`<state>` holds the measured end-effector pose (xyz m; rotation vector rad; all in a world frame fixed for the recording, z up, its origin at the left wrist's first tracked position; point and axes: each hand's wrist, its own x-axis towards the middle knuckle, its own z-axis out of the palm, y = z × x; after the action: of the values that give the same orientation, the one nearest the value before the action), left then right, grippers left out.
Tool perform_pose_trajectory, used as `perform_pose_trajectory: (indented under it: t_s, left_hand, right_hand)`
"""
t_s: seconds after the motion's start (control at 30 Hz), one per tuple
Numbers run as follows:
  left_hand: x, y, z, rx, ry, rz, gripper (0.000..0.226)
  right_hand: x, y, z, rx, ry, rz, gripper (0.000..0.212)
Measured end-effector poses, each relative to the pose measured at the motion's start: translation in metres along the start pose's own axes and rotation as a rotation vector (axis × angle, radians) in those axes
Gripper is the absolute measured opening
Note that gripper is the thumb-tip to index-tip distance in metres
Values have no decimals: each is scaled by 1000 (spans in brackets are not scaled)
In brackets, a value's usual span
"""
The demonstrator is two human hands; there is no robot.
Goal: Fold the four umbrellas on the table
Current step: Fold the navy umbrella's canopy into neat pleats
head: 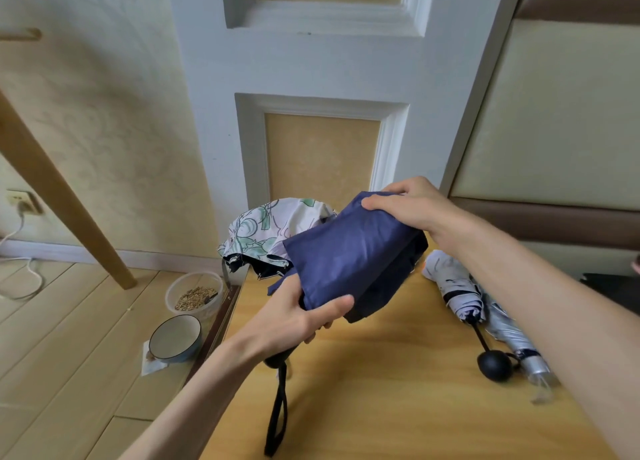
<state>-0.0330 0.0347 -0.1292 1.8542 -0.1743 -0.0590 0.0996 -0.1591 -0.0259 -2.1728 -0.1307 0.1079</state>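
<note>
A navy blue umbrella (349, 251) is held above the wooden table (398, 390), its canopy gathered into a loose bundle. My left hand (298, 317) grips its lower end near the handle, and a black wrist strap hangs down from there. My right hand (405, 206) grips the top of the bundle. Behind it lies a floral white-and-green umbrella (266, 231), uncollapsed, at the table's far edge. Two collapsed umbrellas lie at the right: one pale with a black round handle (493, 364), one silver (512, 335).
The table stands against a white panelled wall. On the wooden floor to the left sit a clear tub of grain (194, 295) and a blue-rimmed bowl (175, 338). A slanted wooden leg (62, 199) and a wall socket with a cable are farther left.
</note>
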Motion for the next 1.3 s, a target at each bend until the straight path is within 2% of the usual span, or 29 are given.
perform_pose_trajectory:
  t_s: [0.07,0.17,0.23,0.27,0.3,0.33,0.37,0.4,0.43,0.47,0.53,0.6,0.67,0.73,0.8,0.83,0.97,1.03,1.13,1.3]
  left_hand:
    - [0,2,-1,-23,10,15,45]
    - [1,4,-7,-62,-7,-49,54]
    - [3,3,-8,-119,38,-124,77]
    - [5,0,-7,-88,161,-109,97]
    - [7,-3,-5,45,349,-28,113]
    - [7,-7,-5,250,538,111,117]
    - [7,-11,-3,474,662,302,111]
    - [7,-14,0,636,688,473,100]
    - [7,-16,4,725,645,560,92]
    - [8,-18,9,736,577,559,91]
    - [11,-21,18,694,506,423,98]
    - [12,-23,20,653,553,366,90]
    - [12,-20,13,517,527,301,78]
    - [11,-15,6,305,378,180,61]
    - [9,-8,8,146,260,95,41]
    - [7,-5,8,88,256,78,36]
    - [2,-1,2,-113,319,-28,49]
    - [3,2,-1,-176,350,-62,47]
    - [5,2,-7,-232,410,-98,44]
    - [6,-5,-12,-182,370,-101,52]
  right_hand:
    - [-3,0,3,43,44,-26,17]
    - [-6,-1,4,79,102,-76,14]
    - [-4,-2,3,95,161,-78,15]
    - [-4,-2,2,103,197,-77,14]
    - [-3,-3,2,101,238,-75,14]
    - [-3,-4,1,86,278,-76,14]
    - [-4,-5,1,61,310,-77,14]
    - [-5,-7,2,33,332,-78,14]
    - [-7,-9,5,11,344,-75,15]
    - [-8,-11,7,0,350,-68,17]
    - [-11,-18,11,3,343,-37,24]
    - [-12,-25,12,-1,327,-17,27]
    - [-15,-33,13,-19,326,-31,24]
    - [-17,-38,15,-45,322,-50,22]
    - [-17,-41,16,-50,282,-79,29]
    - [-19,-41,15,-9,226,-102,33]
    - [-24,-22,2,208,-28,-245,43]
    - [-23,1,-9,173,-72,-335,36]
    - [-21,38,-20,143,-138,-373,27]
    - [-23,72,-35,232,-140,-393,15]
